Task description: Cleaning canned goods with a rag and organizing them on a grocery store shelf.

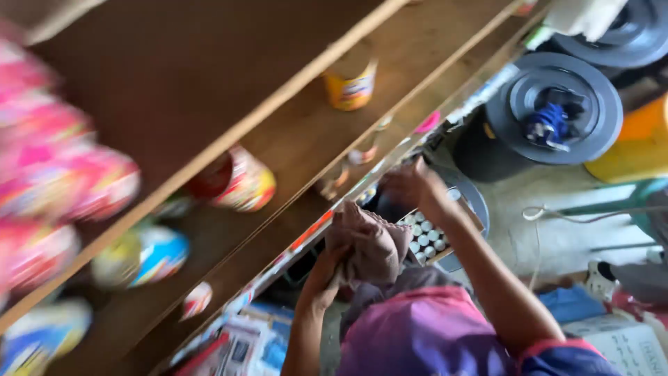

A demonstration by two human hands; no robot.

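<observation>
My left hand point(322, 277) grips a crumpled brownish-pink cloth point(370, 245) and holds it up near the front edge of a wooden shelf point(292, 139). My right hand point(409, 185) reaches further along the same shelf edge, fingers curled against it; whether it holds anything I cannot tell. Just below my right forearm lies a box of small white-capped items point(426, 240). A purple garment point(424, 334) fills the bottom of the view.
The tilted shelves carry a yellow-orange can point(350, 83), a red and yellow can point(238, 182), a blue and yellow can point(142, 255) and blurred pink packets point(49, 160). Dark lidded bins point(550, 108) and an orange-yellow container point(637, 143) stand on the floor at right.
</observation>
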